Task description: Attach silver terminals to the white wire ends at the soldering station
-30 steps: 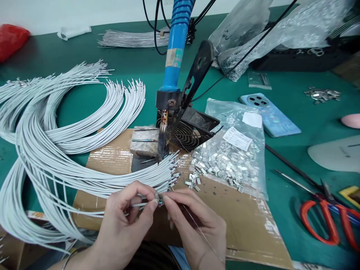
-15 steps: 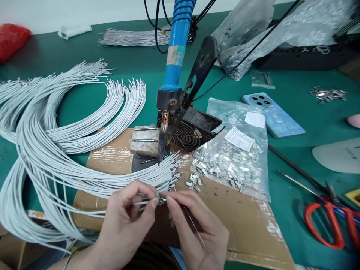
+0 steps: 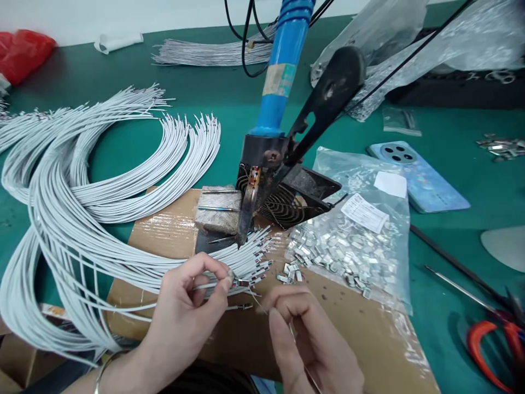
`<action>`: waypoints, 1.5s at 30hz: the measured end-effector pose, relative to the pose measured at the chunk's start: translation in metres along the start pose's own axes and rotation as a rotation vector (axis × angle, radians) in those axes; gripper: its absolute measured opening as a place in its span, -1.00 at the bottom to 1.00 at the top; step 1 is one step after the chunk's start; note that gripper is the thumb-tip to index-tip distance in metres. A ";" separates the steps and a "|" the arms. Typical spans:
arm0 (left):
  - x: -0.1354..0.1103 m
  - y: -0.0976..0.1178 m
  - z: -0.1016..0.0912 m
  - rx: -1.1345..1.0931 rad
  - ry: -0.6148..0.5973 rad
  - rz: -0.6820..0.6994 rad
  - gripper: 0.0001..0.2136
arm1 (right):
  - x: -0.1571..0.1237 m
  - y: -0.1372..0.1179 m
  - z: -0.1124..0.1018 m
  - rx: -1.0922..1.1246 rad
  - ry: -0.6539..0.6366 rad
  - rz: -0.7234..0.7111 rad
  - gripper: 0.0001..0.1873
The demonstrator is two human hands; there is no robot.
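A red bag (image 3: 27,54) sits at the far left of the green table (image 3: 135,150), with a white roll (image 3: 118,42) beside it and a heap of looped white cables (image 3: 88,235) sprawling nearer. Their ends fan out over a cardboard sheet (image 3: 353,323). A grey wire bundle (image 3: 213,53) lies at the back. Mid-table, right of a worn block (image 3: 219,209), a blue-handled soldering iron (image 3: 283,60) points tip-down over the cable ends, just beyond the hands, in front of a black fan (image 3: 283,202). Further right come a clear bag (image 3: 348,235) of metal connectors, a pale blue phone (image 3: 422,175) and red-handled scissors (image 3: 488,345), partly cut off.

The iron's handle wears a scuffed sticker (image 3: 279,80); the clear bag's printed label (image 3: 365,213) is too small to read.

The left hand (image 3: 184,317) pinches a cable near its end, a metal connector (image 3: 243,283) projecting just right of the fingertips. The right hand (image 3: 315,339), apart from it, has its fingers closed on a thin wire (image 3: 257,300) that runs up toward that connector; whether they touch, I cannot tell.
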State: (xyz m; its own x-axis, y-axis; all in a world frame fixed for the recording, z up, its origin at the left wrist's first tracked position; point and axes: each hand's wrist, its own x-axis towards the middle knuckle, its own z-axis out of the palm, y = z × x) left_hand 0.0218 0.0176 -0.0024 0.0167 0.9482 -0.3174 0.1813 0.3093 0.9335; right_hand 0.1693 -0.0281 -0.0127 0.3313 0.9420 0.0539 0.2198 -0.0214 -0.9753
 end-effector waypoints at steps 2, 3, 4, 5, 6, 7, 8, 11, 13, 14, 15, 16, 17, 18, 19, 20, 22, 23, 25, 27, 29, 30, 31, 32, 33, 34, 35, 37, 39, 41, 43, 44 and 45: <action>0.003 0.001 0.000 -0.001 0.004 0.005 -0.85 | 0.002 0.001 0.003 0.031 0.024 -0.034 -0.77; 0.005 0.002 0.000 0.002 0.007 0.005 -0.84 | 0.003 0.001 0.005 0.048 0.034 -0.033 -0.78; 0.006 0.002 0.000 0.006 0.013 0.003 -0.84 | 0.003 0.000 0.007 0.064 0.041 -0.020 -0.78; 0.008 0.003 0.001 0.008 0.017 0.000 -0.84 | 0.003 0.000 0.009 0.075 0.046 0.001 -0.78; 0.010 0.003 0.001 0.009 0.020 -0.005 -0.84 | 0.004 -0.001 0.010 0.081 0.053 0.022 -0.79; 0.012 0.004 0.001 0.010 0.020 -0.010 -0.84 | 0.005 -0.002 0.011 0.080 0.062 0.041 -0.79; 0.013 0.004 0.001 0.011 0.020 -0.014 -0.84 | 0.006 -0.002 0.012 0.076 0.069 0.058 -0.79; 0.017 0.006 0.002 0.019 0.033 -0.008 -0.85 | 0.011 -0.004 0.012 0.077 0.067 0.098 -0.79; 0.019 0.008 0.002 0.016 0.039 0.000 -0.86 | 0.016 -0.004 0.011 0.105 0.052 0.123 -0.79; 0.020 0.009 0.003 0.014 0.042 0.003 -0.86 | 0.018 -0.003 0.011 0.125 0.046 0.138 -0.79; 0.021 0.010 0.003 0.014 0.041 0.006 -0.86 | 0.020 -0.003 0.010 0.147 0.040 0.154 -0.79; 0.022 0.012 0.004 0.017 0.039 0.007 -0.87 | 0.022 -0.002 0.010 0.166 0.035 0.172 -0.78; 0.023 0.013 0.004 0.020 0.038 0.010 -0.88 | 0.024 -0.002 0.009 0.180 0.030 0.187 -0.78; 0.024 0.015 0.005 0.022 0.041 0.015 -0.88 | 0.025 -0.001 0.009 0.188 0.025 0.198 -0.78; 0.025 0.016 0.005 0.022 0.046 0.021 -0.89 | 0.026 0.000 0.008 0.191 0.019 0.205 -0.78; 0.025 0.018 0.006 0.020 0.053 0.028 -0.90 | 0.027 0.000 0.008 0.190 0.011 0.206 -0.79; 0.026 0.020 0.008 0.011 0.065 0.044 -0.90 | 0.029 0.000 0.007 0.181 0.002 0.204 -0.79; 0.026 0.021 0.009 0.009 0.068 0.050 -0.90 | 0.030 -0.001 0.007 0.175 0.004 0.207 -0.78; 0.027 0.022 0.010 0.009 0.073 0.056 -0.91 | 0.032 -0.002 0.007 0.172 0.016 0.220 -0.77; 0.028 0.024 0.010 0.014 0.075 0.053 -0.91 | 0.033 -0.004 0.008 0.182 0.030 0.226 -0.77; 0.029 0.024 0.010 0.025 0.071 0.047 -0.91 | 0.035 -0.005 0.009 0.198 0.038 0.219 -0.77; 0.029 0.024 0.010 0.034 0.066 0.043 -0.91 | 0.035 -0.006 0.009 0.206 0.040 0.216 -0.77; 0.029 0.024 0.010 0.046 0.067 0.042 -0.91 | 0.035 -0.006 0.010 0.213 0.040 0.213 -0.77; 0.030 0.024 0.010 0.057 0.068 0.045 -0.91 | 0.035 -0.006 0.010 0.218 0.041 0.212 -0.77; 0.030 0.024 0.010 0.067 0.072 0.051 -0.91 | 0.036 -0.006 0.010 0.223 0.042 0.211 -0.77; 0.030 0.024 0.010 0.077 0.074 0.058 -0.91 | 0.036 -0.006 0.010 0.227 0.044 0.212 -0.77; 0.030 0.024 0.010 0.086 0.075 0.064 -0.90 | 0.036 -0.006 0.010 0.226 0.045 0.212 -0.77; 0.030 0.026 0.010 0.091 0.075 0.074 -0.89 | 0.036 -0.007 0.009 0.217 0.044 0.213 -0.77; 0.030 0.027 0.010 0.082 0.070 0.069 -0.89 | 0.036 -0.007 0.009 0.199 0.038 0.209 -0.77; 0.030 0.028 0.010 0.062 0.066 0.062 -0.90 | 0.036 -0.007 0.008 0.183 0.036 0.208 -0.77; 0.030 0.029 0.010 0.042 0.066 0.055 -0.91 | 0.035 -0.007 0.008 0.190 0.040 0.220 -0.77; 0.031 0.029 0.010 0.035 0.070 0.056 -0.92 | 0.035 -0.008 0.009 0.199 0.042 0.228 -0.77; 0.031 0.029 0.010 0.028 0.075 0.058 -0.92 | 0.035 -0.008 0.009 0.210 0.045 0.237 -0.77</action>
State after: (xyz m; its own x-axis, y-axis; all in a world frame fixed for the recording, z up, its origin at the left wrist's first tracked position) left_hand 0.0373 0.0553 0.0132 -0.0453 0.9676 -0.2483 0.2097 0.2522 0.9447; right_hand 0.1710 0.0083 -0.0050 0.3921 0.9032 -0.1747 -0.0604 -0.1642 -0.9846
